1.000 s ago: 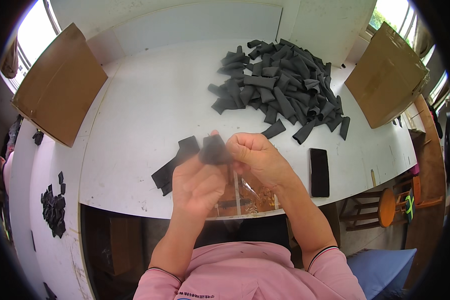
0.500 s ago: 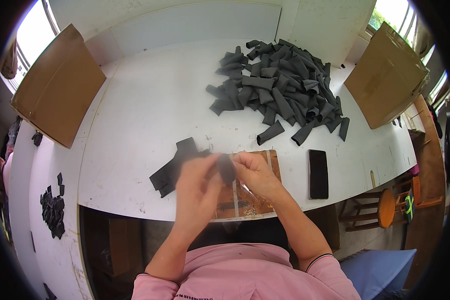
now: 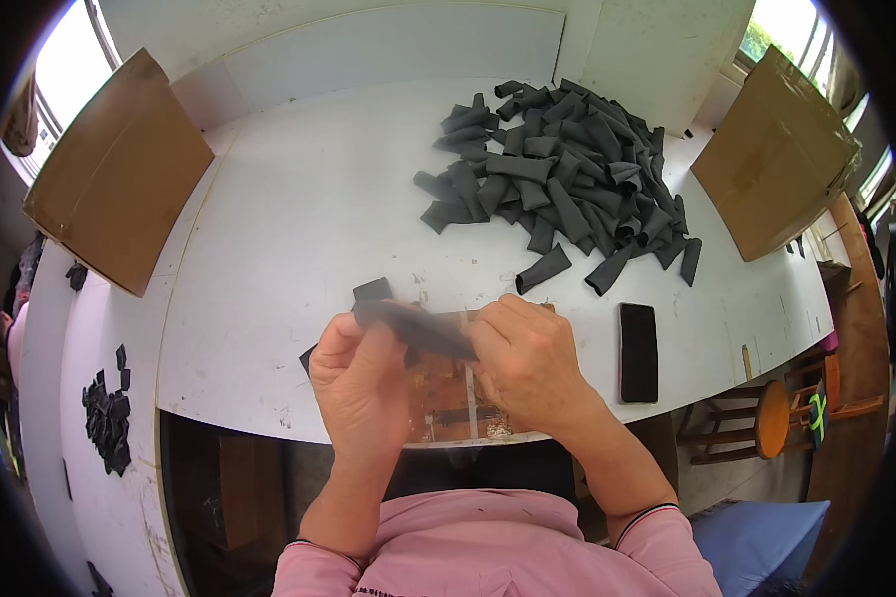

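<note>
A dark grey fabric tube is stretched between my two hands above the front of the table, somewhat blurred. My left hand pinches one end of it between thumb and fingers. At the other end my right hand is closed round the cloth, knuckles up. Beneath the hands lies a brown board covered with clear tape. More dark fabric pieces lie on the table behind my left hand, mostly hidden by it.
A large heap of grey fabric tubes covers the back right of the white table. A black phone lies right of the board. Cardboard boxes flank both sides. Small dark scraps lie at far left; a wooden stool stands right.
The tube was upright and bunched between my fingertips; now it is drawn out lengthwise between my hands. My left hand has moved left, and my right hand slightly right.
</note>
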`<action>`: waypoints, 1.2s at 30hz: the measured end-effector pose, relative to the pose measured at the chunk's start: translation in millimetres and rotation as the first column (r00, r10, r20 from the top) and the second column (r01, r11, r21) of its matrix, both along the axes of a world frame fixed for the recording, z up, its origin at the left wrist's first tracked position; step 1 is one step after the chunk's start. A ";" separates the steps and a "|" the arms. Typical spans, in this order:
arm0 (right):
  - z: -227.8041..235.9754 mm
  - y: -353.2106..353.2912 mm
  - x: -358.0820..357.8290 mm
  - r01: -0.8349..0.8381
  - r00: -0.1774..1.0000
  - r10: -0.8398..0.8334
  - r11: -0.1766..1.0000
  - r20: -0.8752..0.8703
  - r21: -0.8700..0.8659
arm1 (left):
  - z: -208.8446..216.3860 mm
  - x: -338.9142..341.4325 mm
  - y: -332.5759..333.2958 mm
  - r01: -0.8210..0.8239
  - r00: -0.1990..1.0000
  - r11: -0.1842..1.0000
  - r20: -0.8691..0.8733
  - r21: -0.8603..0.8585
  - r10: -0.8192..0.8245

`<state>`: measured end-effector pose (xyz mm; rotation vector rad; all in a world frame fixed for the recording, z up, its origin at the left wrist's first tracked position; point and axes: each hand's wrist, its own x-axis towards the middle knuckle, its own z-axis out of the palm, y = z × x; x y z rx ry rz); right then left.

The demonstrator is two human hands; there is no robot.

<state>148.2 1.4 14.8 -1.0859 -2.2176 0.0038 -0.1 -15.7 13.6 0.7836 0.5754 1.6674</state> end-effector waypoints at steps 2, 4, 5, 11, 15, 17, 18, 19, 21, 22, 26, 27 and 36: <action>-16.7 3.5 2.8 0.014 0.993 -0.006 0.998 0.116 -0.066 | -21.5 -4.9 -0.5 0.042 0.997 0.999 -0.058 -0.017 -0.043; -46.0 5.6 6.8 -0.041 0.996 0.023 0.974 -0.083 -0.223 | -23.2 8.3 5.2 0.106 0.990 0.991 -0.084 -0.076 -0.112; -48.0 5.9 8.6 -0.040 0.996 0.022 0.974 -0.082 -0.224 | -21.9 13.2 8.1 0.154 0.979 0.979 -0.115 -0.134 -0.170; -36.2 -1.0 2.1 -0.099 0.950 0.057 0.987 -0.306 -0.125 | 2.7 10.6 22.9 0.307 0.849 0.951 -0.441 -0.035 -0.291; -69.5 4.5 6.3 -0.122 0.953 0.038 0.956 -0.300 -0.266 | -14.3 10.6 30.8 0.256 0.599 0.943 -0.731 -0.211 -0.326; -62.1 1.9 4.7 -0.070 0.967 -0.002 0.959 -0.253 -0.275 | -14.8 13.3 25.1 0.151 0.578 0.987 -0.806 -0.053 -0.132; -57.8 1.3 5.0 -0.075 0.967 0.002 0.959 -0.256 -0.274 | -13.8 13.9 20.4 0.148 0.606 0.987 -0.783 -0.058 -0.137; -53.1 0.7 6.7 -0.085 0.964 -0.018 0.924 -0.265 -0.373 | -10.2 14.5 17.9 0.143 0.605 0.988 -0.785 -0.058 -0.134; -47.1 0.9 7.1 -0.096 0.962 -0.039 0.879 -0.271 -0.468 | -4.2 15.7 13.4 0.119 0.746 0.986 -0.666 0.117 -0.011; -44.9 1.5 6.8 -0.101 0.966 -0.021 0.884 -0.256 -0.456 | -6.9 14.6 11.5 0.089 0.798 0.993 -0.603 0.075 -0.026; -40.8 5.9 10.8 -0.093 0.986 0.021 0.890 -0.165 -0.445 | 2.5 17.0 11.0 0.095 0.905 0.995 -0.413 -0.039 -0.103; -37.9 6.3 11.1 -0.097 0.986 0.025 0.890 -0.166 -0.445 | 2.6 16.0 12.0 0.091 0.905 0.995 -0.414 -0.039 -0.099; -57.4 7.6 6.4 -0.101 0.980 0.011 0.888 -0.200 -0.448 | 5.7 11.0 17.7 0.152 0.747 0.988 -0.656 0.008 -0.109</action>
